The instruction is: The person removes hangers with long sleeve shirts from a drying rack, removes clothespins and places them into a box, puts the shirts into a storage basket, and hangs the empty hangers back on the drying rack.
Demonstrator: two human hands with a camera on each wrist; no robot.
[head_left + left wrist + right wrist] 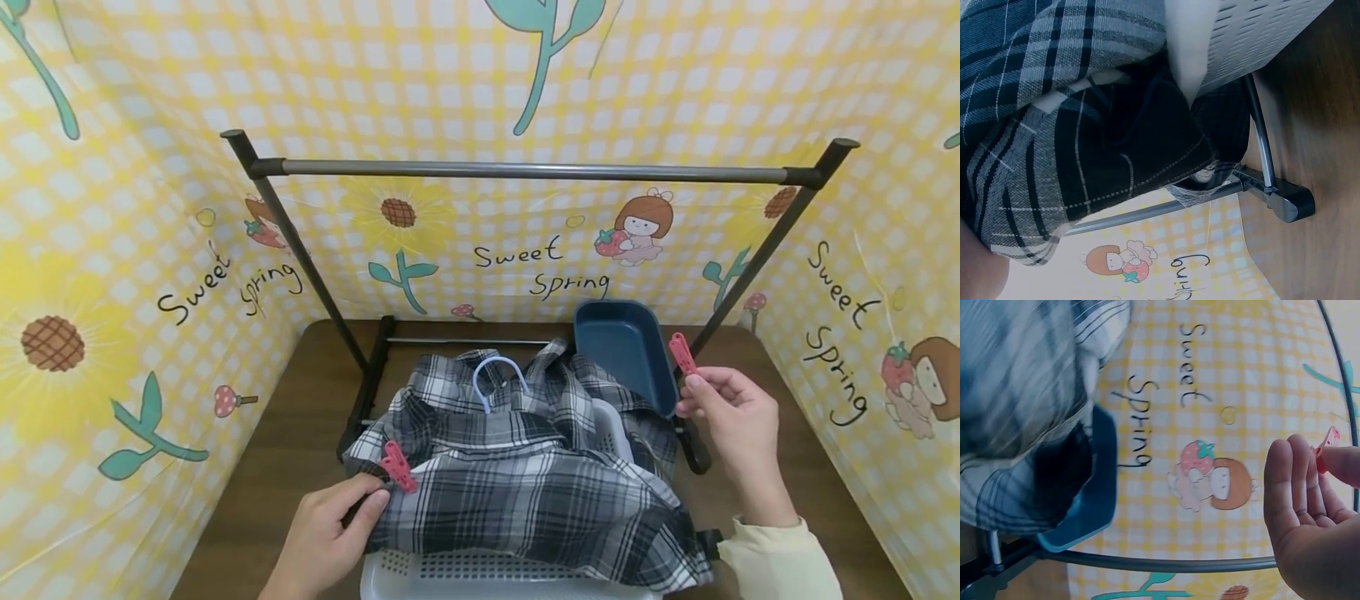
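A black, grey and white plaid shirt (510,492) lies bunched over a white perforated basket (450,577), with a light blue hanger's hook (501,363) rising from it. A red clothespin (399,468) is clipped on the shirt's left part. Beside that clothespin, my left hand (330,521) pinches the cloth between thumb and index finger. Away from the shirt, my right hand (738,421) is raised at the right, holding another red clothespin (682,354) between thumb and fingers. In the right wrist view, the held clothespin (1330,444) shows beyond the thumb.
A rack with a horizontal metal bar (525,172) stands over the brown wooden table (262,467). At the back right is a dark blue tray (618,333), partly covered by the shirt. Yellow checked cloth (450,75) walls surround the table.
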